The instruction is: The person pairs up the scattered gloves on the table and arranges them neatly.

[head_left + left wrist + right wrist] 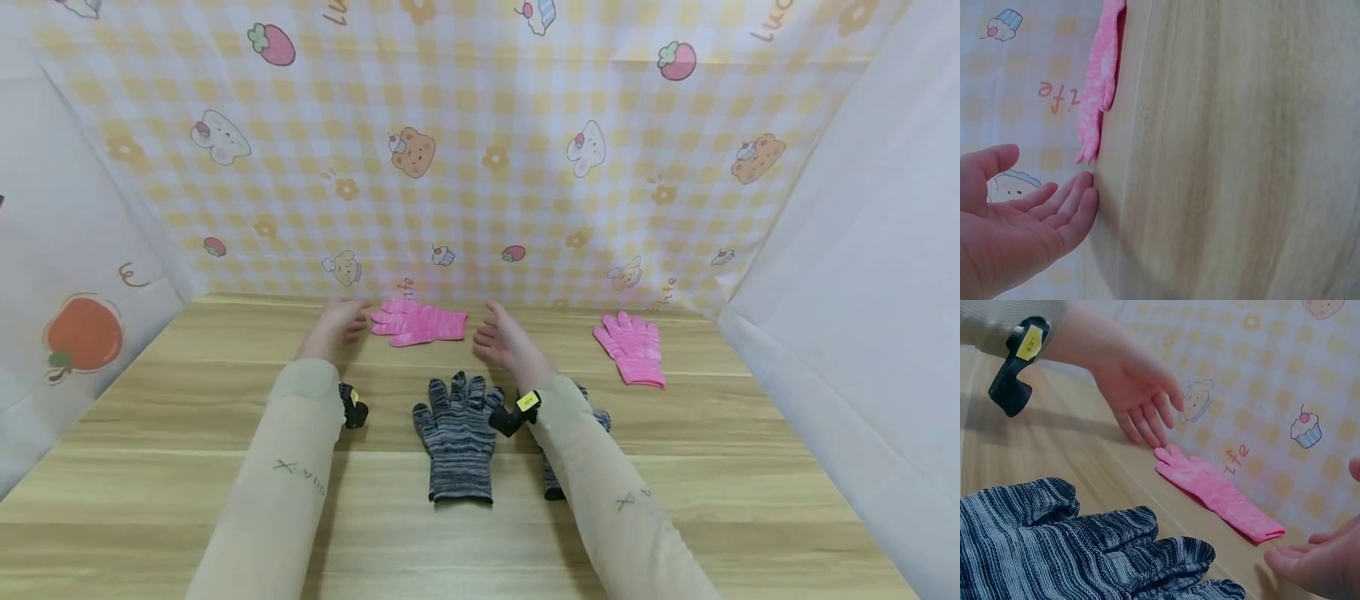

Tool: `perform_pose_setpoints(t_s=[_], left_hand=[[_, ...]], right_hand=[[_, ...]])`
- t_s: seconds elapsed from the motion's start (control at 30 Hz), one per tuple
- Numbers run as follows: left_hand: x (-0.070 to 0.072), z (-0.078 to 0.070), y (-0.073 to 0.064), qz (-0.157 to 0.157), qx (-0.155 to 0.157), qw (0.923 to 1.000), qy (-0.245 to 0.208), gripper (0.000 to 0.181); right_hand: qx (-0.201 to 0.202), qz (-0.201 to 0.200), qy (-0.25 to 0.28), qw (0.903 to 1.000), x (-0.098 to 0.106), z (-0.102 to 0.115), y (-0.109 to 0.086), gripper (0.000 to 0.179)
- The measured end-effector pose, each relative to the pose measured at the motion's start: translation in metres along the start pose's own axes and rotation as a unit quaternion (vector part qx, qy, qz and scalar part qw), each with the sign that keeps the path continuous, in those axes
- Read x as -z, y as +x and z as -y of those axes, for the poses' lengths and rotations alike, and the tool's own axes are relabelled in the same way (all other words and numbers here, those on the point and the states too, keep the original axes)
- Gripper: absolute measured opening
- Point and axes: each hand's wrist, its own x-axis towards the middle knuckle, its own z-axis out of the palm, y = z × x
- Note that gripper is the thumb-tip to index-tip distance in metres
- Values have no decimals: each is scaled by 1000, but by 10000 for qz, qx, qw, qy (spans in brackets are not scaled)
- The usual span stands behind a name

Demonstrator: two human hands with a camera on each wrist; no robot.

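A pink knitted glove [418, 322] lies flat near the back of the table, its fingers toward the left. My left hand [345, 320] is beside those fingertips, its own fingers loosely bent and holding nothing. In the left wrist view the left hand [1035, 219] has its palm turned up, just short of the pink glove [1099, 75]. At the cuff end my right hand [506, 337] hovers with relaxed fingers, apart from the glove. The right wrist view shows the pink glove [1216, 490] between the left hand [1138, 394] and the right hand [1322, 556].
A grey-black striped glove [461, 442] lies in the middle front. Another striped glove [553, 475] is partly hidden under my right forearm. A second pink glove [633, 348] rests at the back right. A checked cloth [480, 192] hangs behind the wooden table [375, 533].
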Motion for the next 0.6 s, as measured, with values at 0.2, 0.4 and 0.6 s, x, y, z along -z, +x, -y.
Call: perform_pose_setpoints(t_s=[0.2, 0.4, 0.6], left_hand=[[4, 1, 2, 276, 67, 9988, -402, 56], [6, 3, 5, 627, 155, 9932, -967, 54], [5, 12, 15, 754, 135, 9914, -1059, 58]], right_hand=[[-108, 207, 763, 9968, 3, -1, 7, 75], [-191, 346, 1062, 9936, 6, -3, 11, 77], [-306, 430, 1084, 9927, 7, -7, 13, 77]])
